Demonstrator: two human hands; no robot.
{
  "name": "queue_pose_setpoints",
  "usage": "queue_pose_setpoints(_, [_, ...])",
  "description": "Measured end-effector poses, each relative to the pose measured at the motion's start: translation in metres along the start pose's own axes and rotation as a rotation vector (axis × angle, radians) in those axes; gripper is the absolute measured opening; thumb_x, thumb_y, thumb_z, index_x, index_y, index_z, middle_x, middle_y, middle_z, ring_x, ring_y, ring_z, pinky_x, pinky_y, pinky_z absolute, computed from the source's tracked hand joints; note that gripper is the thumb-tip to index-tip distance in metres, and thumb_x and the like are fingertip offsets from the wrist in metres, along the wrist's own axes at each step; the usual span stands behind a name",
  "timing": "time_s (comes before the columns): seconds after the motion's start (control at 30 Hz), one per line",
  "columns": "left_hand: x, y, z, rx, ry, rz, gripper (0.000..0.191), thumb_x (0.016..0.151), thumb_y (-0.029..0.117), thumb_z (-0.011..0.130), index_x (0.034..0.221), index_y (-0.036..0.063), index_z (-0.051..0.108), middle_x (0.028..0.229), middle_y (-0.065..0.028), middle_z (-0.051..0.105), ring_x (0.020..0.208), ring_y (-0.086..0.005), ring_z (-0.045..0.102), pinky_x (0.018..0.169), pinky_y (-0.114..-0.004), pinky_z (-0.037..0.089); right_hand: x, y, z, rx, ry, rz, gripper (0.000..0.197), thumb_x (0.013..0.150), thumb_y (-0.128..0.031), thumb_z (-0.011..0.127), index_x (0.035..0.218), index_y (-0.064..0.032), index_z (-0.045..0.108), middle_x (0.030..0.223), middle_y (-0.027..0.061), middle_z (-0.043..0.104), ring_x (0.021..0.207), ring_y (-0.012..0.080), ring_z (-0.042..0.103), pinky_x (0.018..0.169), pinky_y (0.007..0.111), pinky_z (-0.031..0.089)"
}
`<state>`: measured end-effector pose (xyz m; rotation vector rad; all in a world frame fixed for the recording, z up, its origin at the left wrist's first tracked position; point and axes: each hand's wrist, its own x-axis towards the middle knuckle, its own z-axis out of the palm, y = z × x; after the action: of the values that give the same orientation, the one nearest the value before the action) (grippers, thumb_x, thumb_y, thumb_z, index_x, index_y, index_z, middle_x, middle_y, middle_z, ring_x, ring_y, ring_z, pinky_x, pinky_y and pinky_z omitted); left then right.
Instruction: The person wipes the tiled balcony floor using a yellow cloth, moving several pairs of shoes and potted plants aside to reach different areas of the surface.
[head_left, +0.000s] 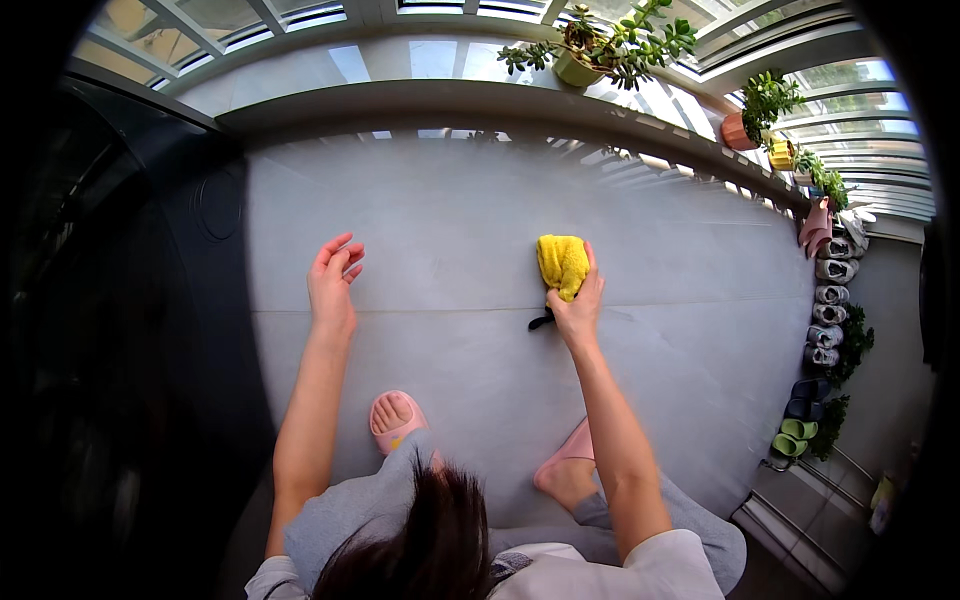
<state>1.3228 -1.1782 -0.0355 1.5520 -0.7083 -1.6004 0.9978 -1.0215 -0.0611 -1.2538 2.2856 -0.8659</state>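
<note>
A folded yellow terry cloth (562, 262) is gripped in my right hand (579, 311), the thumb on its near side and the fingers along its right edge. From under the cloth a short black strip (540, 322), perhaps a hanging loop, sticks out by my thumb. Raised to the left, my left hand (332, 281) holds nothing, its fingers loosely curled and apart. Below both hands lies a grey tiled floor (450, 225) with a thin joint running across it. Whether the cloth touches the floor I cannot tell.
A dark glossy panel (172, 300) borders the left side. Potted succulents (581, 67) stand on the window ledge (300, 71) ahead. Several pairs of shoes (831, 313) line a rack on the right. My feet, in pink slippers (397, 420), are planted close below.
</note>
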Motion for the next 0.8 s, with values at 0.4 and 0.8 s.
queue_pose_setpoints(0.4, [-0.013, 0.007, -0.077, -0.114, 0.341, 0.088, 0.028, 0.097, 0.010, 0.051, 0.123, 0.0038, 0.060, 0.111, -0.0057, 0.064, 0.106, -0.0151, 0.059, 0.089, -0.031, 0.047, -0.064, -0.159, 0.168, 0.347, -0.315, -0.242, 0.092, 0.068, -0.004, 0.074, 0.150, -0.0183, 0.037, 0.134, 0.0129, 0.047, 0.121, 0.0347, 0.044, 0.103, 0.047, 0.037])
queue_pose_setpoints(0.8, [-0.028, 0.034, -0.104, -0.179, 0.495, 0.149, 0.027, 0.097, 0.009, 0.051, 0.121, 0.0047, 0.061, 0.110, -0.0056, 0.065, 0.106, -0.0155, 0.060, 0.092, -0.032, 0.046, -0.038, -0.213, 0.191, -0.238, -1.220, -1.123, 0.063, 0.082, -0.021, 0.075, 0.138, -0.0358, 0.048, 0.113, -0.0023, 0.065, 0.118, 0.0218, 0.054, 0.090, 0.046, 0.043])
